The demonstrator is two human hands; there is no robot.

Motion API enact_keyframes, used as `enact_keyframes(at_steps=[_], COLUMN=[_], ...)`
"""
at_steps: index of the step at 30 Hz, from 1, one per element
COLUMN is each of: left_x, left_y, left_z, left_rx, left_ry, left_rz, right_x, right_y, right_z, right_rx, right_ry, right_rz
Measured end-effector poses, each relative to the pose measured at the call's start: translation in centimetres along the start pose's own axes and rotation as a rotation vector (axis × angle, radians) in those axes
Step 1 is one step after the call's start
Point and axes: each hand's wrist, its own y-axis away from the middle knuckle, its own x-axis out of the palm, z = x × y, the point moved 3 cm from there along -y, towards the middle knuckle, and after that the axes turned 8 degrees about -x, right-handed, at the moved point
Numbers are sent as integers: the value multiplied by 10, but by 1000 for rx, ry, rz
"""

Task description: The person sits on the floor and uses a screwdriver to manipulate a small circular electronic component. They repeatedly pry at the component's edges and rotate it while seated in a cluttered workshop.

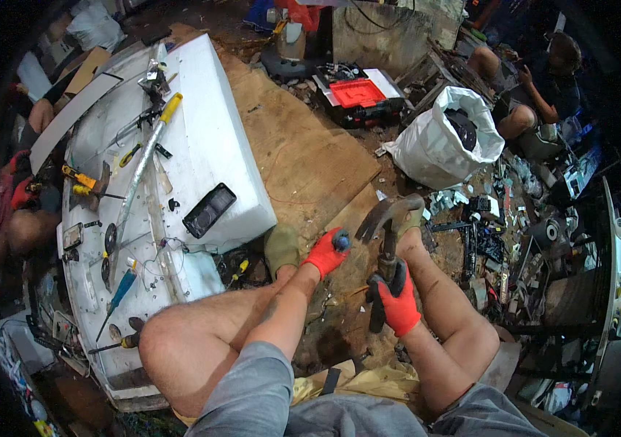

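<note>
head view, hammer [388,246], long axis pointing away

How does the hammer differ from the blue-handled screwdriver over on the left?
The hammer is held in the right hand; the blue-handled screwdriver lies on the white surface. The hammer has a broad, curved head, while the blue-handled screwdriver ends in a thin, straight shaft. The hammer's handle looks dark, the blue-handled screwdriver's blue. Both are hand tools.

We note a white block [215,146]; on it, a black phone [210,210]; to its right, red-and-dark gloves [401,309], white sack [427,142].
</note>
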Motion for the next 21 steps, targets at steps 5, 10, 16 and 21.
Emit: enact_keyframes(at_steps=[5,10,16,21], left_x=[-4,24,-20,1], left_y=[-27,-18,-13,-6], left_z=[28,-2,-16,-68], left_rx=[-345,-162,104,155], left_ry=[867,654,320,23], left_rz=[377,287,126,88], right_x=[15,-4,4,-24], right_y=[18,24,5,18], right_z=[-26,-44,107,-32], right_rx=[61,162,-286,-126], right_ry=[596,447,-274,642], right_rz=[197,163,233,110])
